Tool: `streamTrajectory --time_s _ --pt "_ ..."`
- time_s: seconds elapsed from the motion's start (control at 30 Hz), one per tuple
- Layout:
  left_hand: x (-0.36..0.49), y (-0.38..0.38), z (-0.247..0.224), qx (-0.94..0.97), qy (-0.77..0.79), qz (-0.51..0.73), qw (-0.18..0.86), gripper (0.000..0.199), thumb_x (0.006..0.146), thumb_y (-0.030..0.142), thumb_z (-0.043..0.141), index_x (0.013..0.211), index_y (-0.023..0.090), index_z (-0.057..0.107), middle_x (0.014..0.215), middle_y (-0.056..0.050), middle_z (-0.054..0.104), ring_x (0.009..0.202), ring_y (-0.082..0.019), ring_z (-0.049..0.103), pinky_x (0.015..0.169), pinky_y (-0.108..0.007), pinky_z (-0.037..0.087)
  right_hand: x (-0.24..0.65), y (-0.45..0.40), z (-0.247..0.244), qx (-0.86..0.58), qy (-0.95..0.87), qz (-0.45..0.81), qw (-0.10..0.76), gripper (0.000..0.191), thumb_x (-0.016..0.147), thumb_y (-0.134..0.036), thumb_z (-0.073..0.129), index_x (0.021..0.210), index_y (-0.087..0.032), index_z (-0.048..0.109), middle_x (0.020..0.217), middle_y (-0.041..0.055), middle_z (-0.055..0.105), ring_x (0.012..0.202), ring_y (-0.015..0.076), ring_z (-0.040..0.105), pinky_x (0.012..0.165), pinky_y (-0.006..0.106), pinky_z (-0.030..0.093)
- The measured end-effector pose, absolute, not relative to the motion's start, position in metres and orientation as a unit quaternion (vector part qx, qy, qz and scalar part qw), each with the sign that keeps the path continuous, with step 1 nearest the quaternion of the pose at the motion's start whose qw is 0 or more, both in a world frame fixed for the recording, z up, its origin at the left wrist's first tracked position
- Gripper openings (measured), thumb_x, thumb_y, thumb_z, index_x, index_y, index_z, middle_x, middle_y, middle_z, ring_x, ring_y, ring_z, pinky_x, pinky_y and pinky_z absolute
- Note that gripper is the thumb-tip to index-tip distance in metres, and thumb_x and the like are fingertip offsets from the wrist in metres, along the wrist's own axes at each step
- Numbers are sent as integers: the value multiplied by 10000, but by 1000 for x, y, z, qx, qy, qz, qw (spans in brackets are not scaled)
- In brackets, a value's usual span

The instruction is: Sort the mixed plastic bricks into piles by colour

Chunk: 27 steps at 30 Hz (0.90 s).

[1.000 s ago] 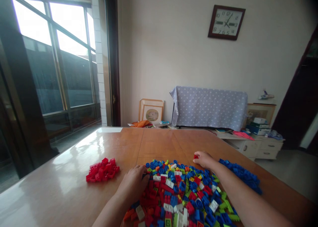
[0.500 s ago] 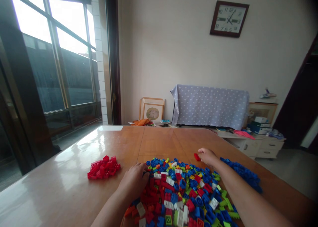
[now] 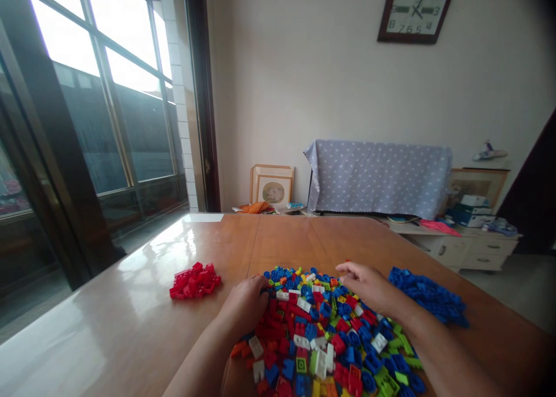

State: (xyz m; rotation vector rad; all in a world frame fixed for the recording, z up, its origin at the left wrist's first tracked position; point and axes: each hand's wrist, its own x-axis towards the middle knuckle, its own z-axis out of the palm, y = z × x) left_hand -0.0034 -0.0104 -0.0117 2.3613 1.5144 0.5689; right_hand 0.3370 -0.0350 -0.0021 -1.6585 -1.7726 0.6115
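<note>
A heap of mixed plastic building bricks [image 3: 319,342] in red, blue, green, white, yellow and orange covers the near middle of the table. My left hand [image 3: 247,299] rests at the heap's left edge, its fingers bent, the thumb apart from them and the fingertips partly hidden. Over the far right edge of the heap is my right hand [image 3: 367,284], fingers stretched out and apart, holding nothing that I can see. A small bit of red [image 3: 348,262] shows just behind its fingers. Red bricks [image 3: 195,281] lie piled to the left, and blue bricks [image 3: 428,295] to the right.
The brown wooden table [image 3: 299,237] reflects window light on its left. Beyond it stand framed pictures [image 3: 273,191], something under a dotted grey cloth [image 3: 377,179], and a low white cabinet [image 3: 473,252]. A clock [image 3: 417,10] hangs on the wall.
My right hand has come nearer the heap and its fingers have spread; the red brick beside it is now mostly hidden. My left hand stays at the heap. The view has tilted down slightly.
</note>
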Motion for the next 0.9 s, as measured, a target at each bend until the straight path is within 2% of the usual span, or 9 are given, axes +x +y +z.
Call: streamTrajectory --time_s 0.13,0.3,0.57,0.67,0.9 --pt "-2 -11 -12 813 528 202 141 292 819 197 509 1057 251 669 1051 -40 727 987 -198 659 815 -240 454 331 -50 -4 -614 -679 256 310 401 858 -399 557 1177 -194 685 911 37 746 818 203 662 725 275 492" --pt "-2 -13 -10 809 527 211 149 308 813 164 503 1062 235 669 1070 -45 722 1001 -193 652 846 -234 453 334 -51 -9 -626 -692 253 255 345 859 -357 533 1116 -192 693 727 -12 684 616 143 567 578 233 393" --pt "-5 -13 -11 807 523 230 151 324 839 186 497 1113 222 665 1122 -60 705 1045 -206 643 895 -262 455 322 -61 3 -629 -728 188 197 236 836 -296 549 962 -224 735 638 -26 637 592 130 539 530 225 278" --pt "-5 -14 -9 804 526 232 153 315 843 191 502 1107 215 671 1142 -64 702 1070 -213 638 903 -268 455 314 -65 9 -642 -731 163 166 223 830 -322 571 938 -244 749 671 -8 664 614 144 560 531 235 264" --pt "-4 -17 -3 802 534 217 156 309 844 191 515 1108 218 675 1157 -69 703 1092 -218 633 914 -267 452 307 -66 12 -655 -737 116 121 310 798 -461 656 1032 -290 766 951 48 765 823 224 672 629 262 343"
